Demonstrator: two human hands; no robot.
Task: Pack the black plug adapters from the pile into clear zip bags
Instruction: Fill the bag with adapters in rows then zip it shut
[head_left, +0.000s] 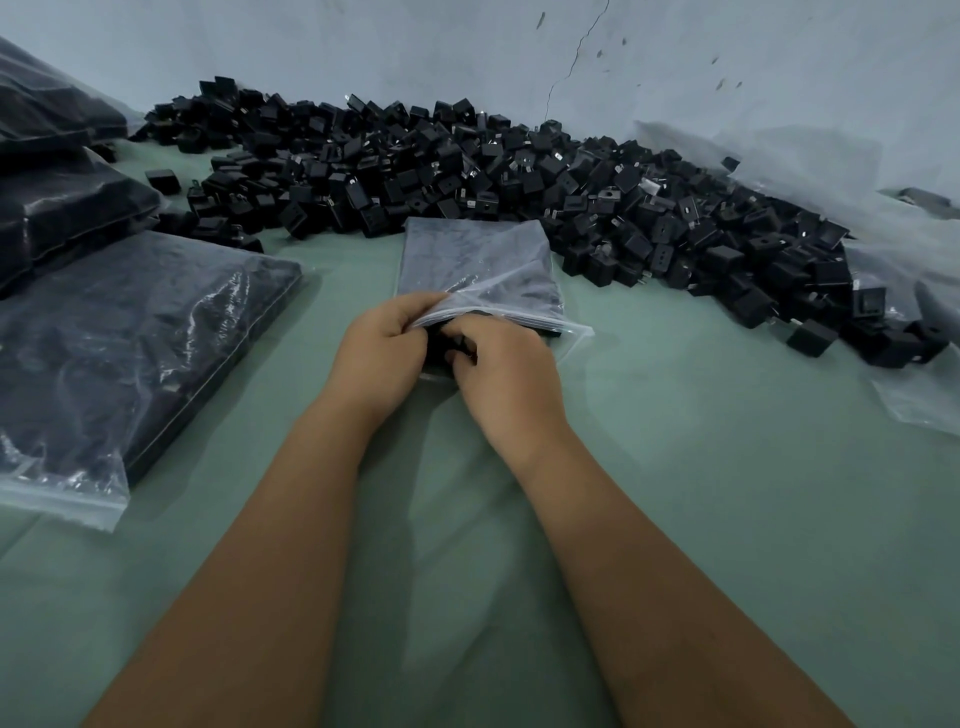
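Gripping zip bag (480, 270) mouth w/ both hands, green tabletop (701, 467), cracked pale wall (519, 52).

Black throughout the pile of plug adapters (519, 176), from ten o'clock round to three, flecked with small silver glints of metal prongs. Clear, faintly grey and glossy over the zip bag (478, 270) at centre, dark black contents showing through. Same clear film with white highlights on the filled bag (119, 353) at nine o'clock, solid black inside. Muted sage green across the table cover (701, 467), plain, without pattern. Pale bluish grey on the wall (415, 47) at twelve o'clock, marked with a thin dark crack and scattered dark specks.
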